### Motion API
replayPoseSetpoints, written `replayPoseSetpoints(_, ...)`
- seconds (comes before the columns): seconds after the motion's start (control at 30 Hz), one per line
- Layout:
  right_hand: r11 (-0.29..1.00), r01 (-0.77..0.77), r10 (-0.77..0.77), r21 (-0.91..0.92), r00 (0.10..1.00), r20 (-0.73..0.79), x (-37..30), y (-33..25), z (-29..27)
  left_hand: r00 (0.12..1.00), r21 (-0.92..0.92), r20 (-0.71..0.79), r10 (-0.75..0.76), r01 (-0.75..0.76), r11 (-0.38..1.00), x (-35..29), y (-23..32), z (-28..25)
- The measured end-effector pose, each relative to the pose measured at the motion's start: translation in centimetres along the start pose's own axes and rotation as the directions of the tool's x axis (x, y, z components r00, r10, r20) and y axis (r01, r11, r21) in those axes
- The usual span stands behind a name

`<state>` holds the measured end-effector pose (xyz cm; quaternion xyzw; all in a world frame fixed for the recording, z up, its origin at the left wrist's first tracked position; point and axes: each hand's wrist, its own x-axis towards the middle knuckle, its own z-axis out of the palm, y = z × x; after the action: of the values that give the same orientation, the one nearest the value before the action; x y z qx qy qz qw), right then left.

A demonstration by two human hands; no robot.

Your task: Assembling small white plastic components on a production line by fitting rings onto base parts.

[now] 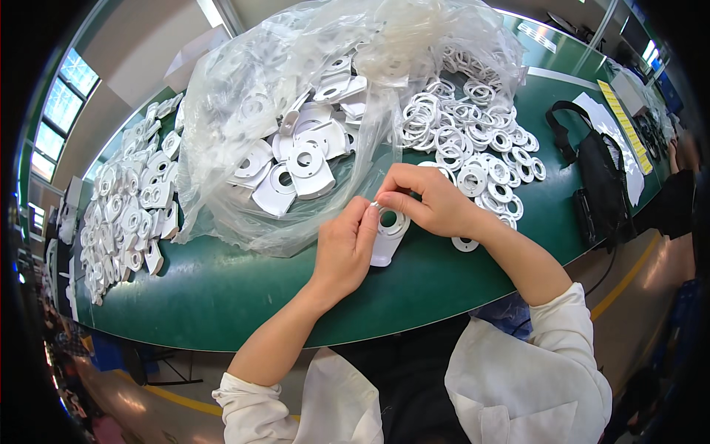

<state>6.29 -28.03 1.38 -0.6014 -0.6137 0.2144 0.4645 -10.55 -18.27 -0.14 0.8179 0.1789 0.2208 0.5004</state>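
Observation:
In front of me, above the green table, a white plastic part (pixel 382 250) with a round ring-shaped head and a flat tab is held between both hands. My left hand (pixel 342 248) grips its left edge, thumb along the side. My right hand (pixel 433 198) has thumb and forefinger pinched at the top of the round head, close to the left fingertips. Whether a separate ring sits on the head, I cannot tell. To the right of my right hand lies a heap of loose white rings (pixel 473 140). Similar tabbed parts (pixel 307 164) fill an opened clear plastic bag (pixel 222 214).
Another large pile of white tabbed parts (pixel 129 207) covers the left end of the green table (pixel 244 303). At the right stand a black bag with a strap (pixel 603 166), white paper sheets (pixel 629 166) and a yellow strip (pixel 625 122). The table's curved front edge runs close to me.

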Motion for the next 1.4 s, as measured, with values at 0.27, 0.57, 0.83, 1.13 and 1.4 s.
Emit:
replayPoseSetpoints(0.27,0.996,-0.044,0.042,-0.075,0.999,-0.027,-0.1,-0.5,0.4,1.0,0.0,0.001,0.01,-0.01,1.0,0.2,-0.2,-0.3)
replayPoseSetpoints(0.57,0.891,-0.205,0.27,0.405,0.956,-0.11,0.3,-0.1,0.6,0.996,-0.629,-0.036,-0.086,0.044,0.776,0.3,0.5,1.0)
replayPoseSetpoints(0.83,0.945,-0.118,0.143,0.304,0.988,-0.059,0.2,-0.6,0.2,0.998,-0.507,0.058,-0.031,0.057,0.86,0.5,-0.1,-0.8)
replayPoseSetpoints(1.13,0.998,-0.059,0.06,0.013,0.996,-0.065,-0.1,-0.7,0.3,0.999,0.016,-0.042,0.026,-0.026,1.0,0.5,-0.1,-0.8)
replayPoseSetpoints(1.4,0.995,-0.071,0.065,-0.071,0.995,-0.076,-0.1,-0.9,0.6,1.0,-0.047,-0.027,0.0,-0.001,0.999,0.6,-0.6,-0.7)
